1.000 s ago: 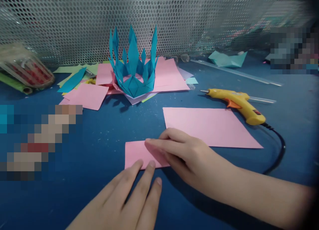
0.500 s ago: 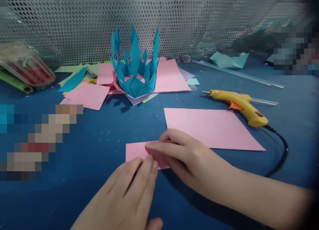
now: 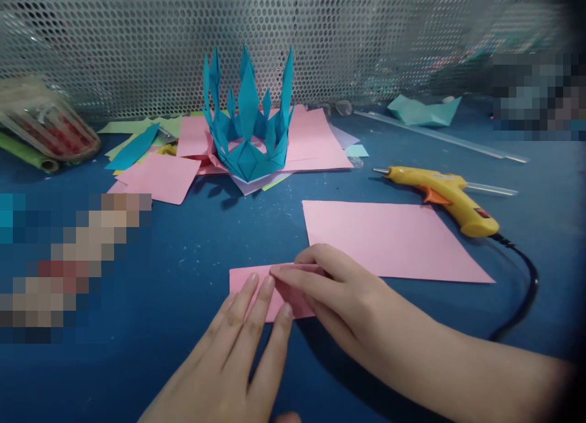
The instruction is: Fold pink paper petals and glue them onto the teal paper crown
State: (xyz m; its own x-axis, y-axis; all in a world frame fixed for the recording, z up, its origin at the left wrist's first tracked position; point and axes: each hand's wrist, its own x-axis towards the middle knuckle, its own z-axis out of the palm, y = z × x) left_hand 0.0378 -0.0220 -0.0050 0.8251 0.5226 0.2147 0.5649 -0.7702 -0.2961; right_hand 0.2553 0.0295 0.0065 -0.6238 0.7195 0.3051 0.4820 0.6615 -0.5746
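A small piece of folded pink paper (image 3: 240, 279) lies on the table between my hands. My left hand (image 3: 238, 356) rests on its near left part with the fingers spread and stretched out. On the right side, my right hand (image 3: 352, 295) grips the paper between thumb and fingers, its index finger stretched along the upper layer. The paper's right end is partly hidden under that hand. A larger flat pink sheet (image 3: 394, 237) lies just beyond my right hand.
A yellow glue gun (image 3: 442, 194) with a black cord lies at the right. Behind stands a blue paper crown (image 3: 249, 157) on pink sheets (image 3: 315, 145). Paper scraps and a clear plastic jar (image 3: 55, 124) are at the left. A perforated metal panel (image 3: 155, 44) closes off the back.
My left hand's fingers have spread apart and moved slightly farther onto the folded paper. My right hand keeps its grip at nearly the same place.
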